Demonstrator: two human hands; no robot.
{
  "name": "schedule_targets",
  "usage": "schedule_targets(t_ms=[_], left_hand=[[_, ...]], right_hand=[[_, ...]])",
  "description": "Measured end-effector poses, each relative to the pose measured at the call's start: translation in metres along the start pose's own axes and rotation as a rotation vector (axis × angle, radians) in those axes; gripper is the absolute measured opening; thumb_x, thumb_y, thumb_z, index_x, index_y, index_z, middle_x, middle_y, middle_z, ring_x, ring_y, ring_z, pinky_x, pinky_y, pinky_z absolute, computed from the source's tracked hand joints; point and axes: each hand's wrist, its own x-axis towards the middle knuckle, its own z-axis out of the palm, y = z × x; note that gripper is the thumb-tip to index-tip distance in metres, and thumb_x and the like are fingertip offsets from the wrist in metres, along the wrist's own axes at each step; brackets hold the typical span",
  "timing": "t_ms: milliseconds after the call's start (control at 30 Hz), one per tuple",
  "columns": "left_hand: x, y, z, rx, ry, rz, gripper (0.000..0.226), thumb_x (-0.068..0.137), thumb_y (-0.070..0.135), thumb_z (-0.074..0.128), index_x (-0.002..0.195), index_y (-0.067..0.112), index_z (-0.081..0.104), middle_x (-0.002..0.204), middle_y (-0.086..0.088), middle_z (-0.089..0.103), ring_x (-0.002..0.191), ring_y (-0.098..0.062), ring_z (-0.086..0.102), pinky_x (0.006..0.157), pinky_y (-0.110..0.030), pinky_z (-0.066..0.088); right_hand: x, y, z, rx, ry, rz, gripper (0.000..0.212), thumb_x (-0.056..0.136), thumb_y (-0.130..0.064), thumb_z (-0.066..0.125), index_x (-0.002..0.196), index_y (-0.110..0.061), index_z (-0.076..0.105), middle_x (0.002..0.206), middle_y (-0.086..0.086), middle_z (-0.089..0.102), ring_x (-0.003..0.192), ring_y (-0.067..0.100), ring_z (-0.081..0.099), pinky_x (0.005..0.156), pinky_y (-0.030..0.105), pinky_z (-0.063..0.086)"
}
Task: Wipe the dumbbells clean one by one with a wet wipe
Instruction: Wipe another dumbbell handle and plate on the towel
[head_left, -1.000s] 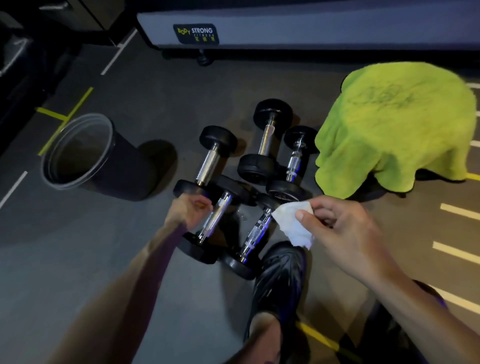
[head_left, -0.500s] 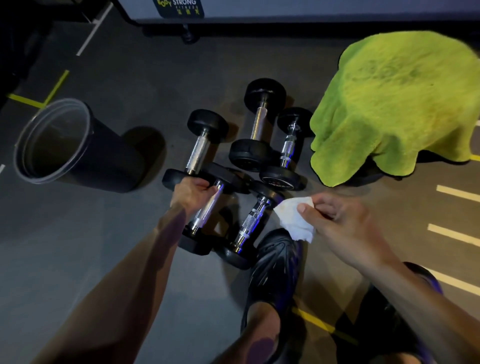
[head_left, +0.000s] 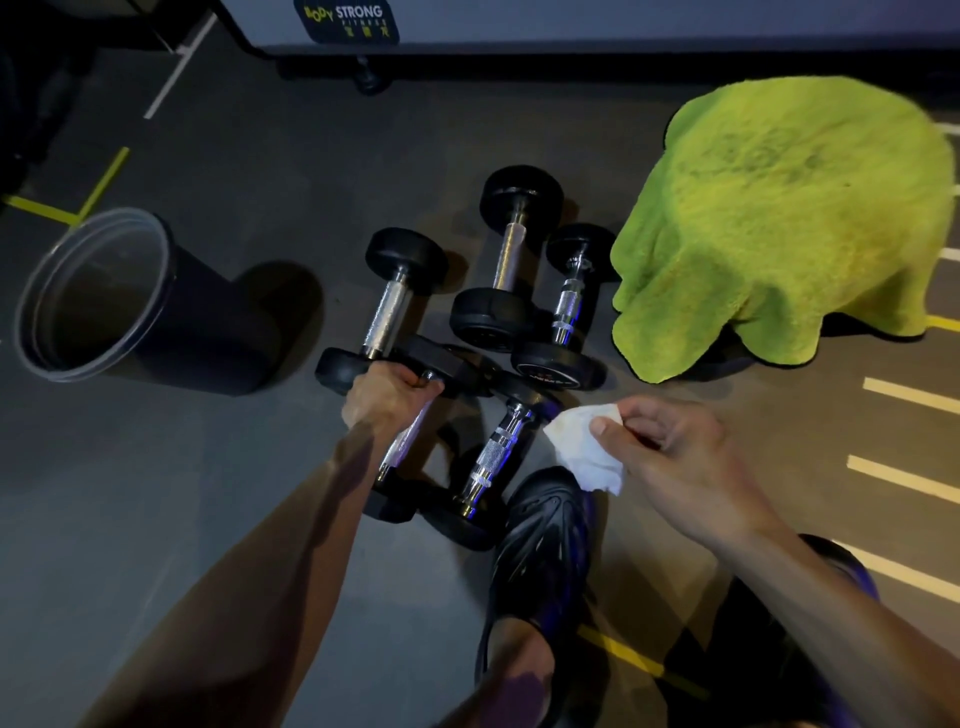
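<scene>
Several black dumbbells with chrome handles lie bunched on the dark gym floor. My left hand (head_left: 387, 397) grips the upper end of the handle of the near-left dumbbell (head_left: 408, 441). Beside it lies another dumbbell (head_left: 491, 460) with a ringed chrome handle. Three more lie farther away: one at the left (head_left: 387, 312), one in the middle (head_left: 506, 260), one at the right (head_left: 569, 306). My right hand (head_left: 675, 457) pinches a crumpled white wet wipe (head_left: 584, 449) between thumb and fingers, just right of the ringed dumbbell.
A black bin (head_left: 104, 296) with a clear liner stands at the left. A lime-green towel (head_left: 784, 218) drapes over a low object at the right. My black shoe (head_left: 540, 545) sits right below the dumbbells. A bench base (head_left: 571, 26) runs along the back.
My left hand's fingers have curled tighter round the near-left dumbbell's handle. My right hand still holds the wipe in much the same place. The head camera has shifted slightly.
</scene>
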Motion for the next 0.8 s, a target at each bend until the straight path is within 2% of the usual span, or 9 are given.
schedule_targets(t_ms=[133, 233, 333, 433, 500, 667, 800], left_hand=[[-0.009, 0.008, 0.002, 0.089, 0.029, 0.001, 0.034, 0.086, 0.056, 0.079, 0.107, 0.030, 0.079, 0.121, -0.007, 0.073, 0.119, -0.031, 0.067, 0.099, -0.040, 0.054], [-0.011, 0.010, 0.003, 0.140, 0.019, 0.017, 0.037, 0.088, 0.057, 0.077, 0.112, 0.029, 0.077, 0.123, -0.009, 0.072, 0.119, -0.033, 0.067, 0.097, -0.041, 0.053], [-0.007, 0.012, 0.008, 0.181, 0.004, 0.021, 0.045, 0.090, 0.056, 0.075, 0.123, 0.025, 0.073, 0.129, -0.013, 0.070, 0.123, -0.037, 0.065, 0.098, -0.042, 0.052], [0.001, 0.012, 0.012, 0.216, -0.039, -0.003, 0.051, 0.098, 0.053, 0.066, 0.135, 0.019, 0.066, 0.138, -0.017, 0.066, 0.130, -0.040, 0.062, 0.105, -0.044, 0.050], [0.005, 0.014, 0.013, 0.240, -0.059, -0.001, 0.052, 0.100, 0.051, 0.064, 0.137, 0.015, 0.064, 0.139, -0.018, 0.065, 0.130, -0.040, 0.061, 0.106, -0.045, 0.050], [0.013, 0.014, 0.012, 0.237, -0.158, 0.030, 0.052, 0.099, 0.050, 0.066, 0.134, 0.011, 0.065, 0.137, -0.018, 0.067, 0.129, -0.038, 0.063, 0.104, -0.042, 0.051], [0.025, 0.006, 0.006, 0.218, -0.252, 0.126, 0.042, 0.102, 0.043, 0.062, 0.132, 0.014, 0.069, 0.132, -0.016, 0.071, 0.124, -0.035, 0.066, 0.102, -0.038, 0.053]], right_hand=[[0.005, -0.004, 0.001, 0.011, -0.017, -0.005, 0.005, 0.096, -0.035, 0.072, 0.093, -0.036, 0.076, 0.099, -0.015, 0.081, 0.105, 0.003, 0.073, 0.099, 0.039, 0.057], [0.011, -0.009, 0.003, 0.021, -0.018, -0.018, 0.008, 0.096, -0.032, 0.072, 0.092, -0.029, 0.078, 0.096, -0.018, 0.080, 0.104, 0.002, 0.073, 0.097, 0.034, 0.055], [0.018, -0.014, 0.007, 0.024, -0.005, -0.031, 0.009, 0.096, -0.030, 0.073, 0.091, -0.025, 0.078, 0.091, -0.022, 0.079, 0.098, -0.005, 0.072, 0.088, 0.020, 0.050], [0.025, -0.020, 0.010, 0.045, -0.011, -0.034, 0.011, 0.097, -0.025, 0.073, 0.087, -0.021, 0.076, 0.086, -0.021, 0.078, 0.084, -0.013, 0.069, 0.072, 0.005, 0.044], [0.028, -0.023, 0.011, 0.058, -0.020, -0.035, 0.014, 0.097, -0.024, 0.073, 0.083, -0.023, 0.075, 0.083, -0.018, 0.079, 0.077, -0.013, 0.069, 0.068, 0.004, 0.043], [0.026, -0.024, 0.011, 0.055, -0.040, -0.040, 0.011, 0.098, -0.025, 0.072, 0.088, -0.020, 0.076, 0.087, -0.017, 0.080, 0.081, -0.007, 0.072, 0.070, 0.004, 0.046], [0.020, -0.023, 0.009, 0.048, -0.026, -0.030, 0.011, 0.098, -0.025, 0.073, 0.091, -0.018, 0.077, 0.086, -0.019, 0.079, 0.084, -0.004, 0.073, 0.071, 0.003, 0.046]])
